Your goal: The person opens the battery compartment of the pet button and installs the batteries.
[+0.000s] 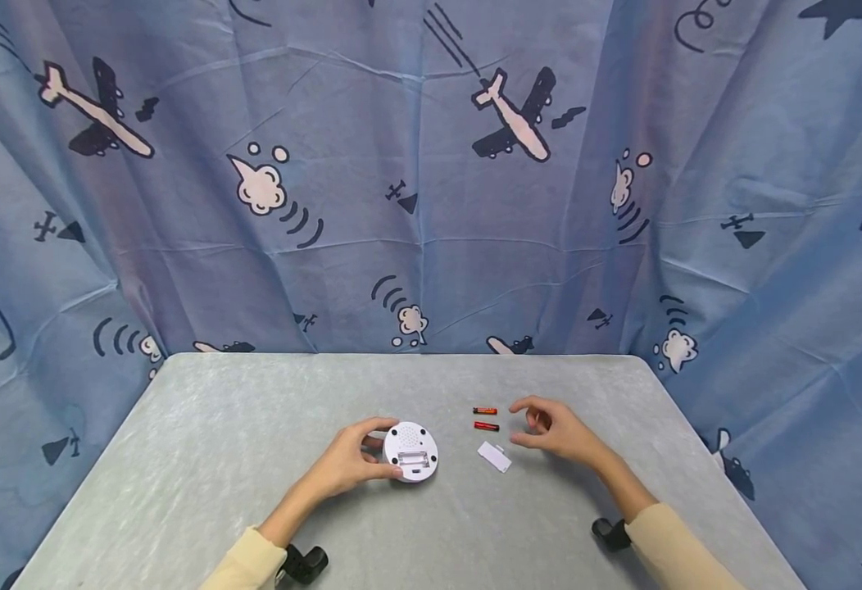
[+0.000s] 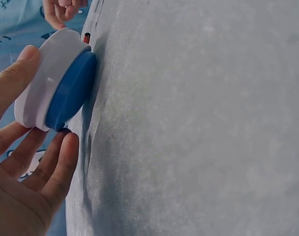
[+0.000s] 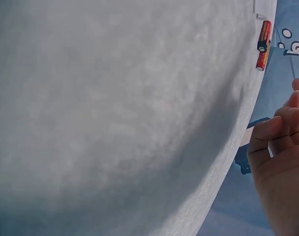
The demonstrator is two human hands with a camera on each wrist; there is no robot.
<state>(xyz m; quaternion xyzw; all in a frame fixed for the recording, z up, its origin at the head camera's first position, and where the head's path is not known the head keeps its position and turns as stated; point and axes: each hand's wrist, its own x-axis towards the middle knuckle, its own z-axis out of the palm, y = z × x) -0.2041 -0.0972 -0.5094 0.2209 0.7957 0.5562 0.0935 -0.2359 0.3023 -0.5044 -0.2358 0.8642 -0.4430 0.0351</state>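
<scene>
My left hand grips a round white battery-powered device by its edge, thumb on the near side and fingers on the far side. Its white face points up, with speaker holes, dark round feet and an uncovered battery compartment in which I see no batteries. In the left wrist view the device's other side is blue. To its right lie two red-and-black batteries, the farther one and the nearer one. Beside them my right hand hovers with bent fingers, holding nothing. A white battery cover lies closer to me.
A pale grey cloth covers the table. Behind it hangs a blue curtain printed with airplanes, reaching round both sides. Black wrist-worn cameras sit under both forearms, the left one and the right one.
</scene>
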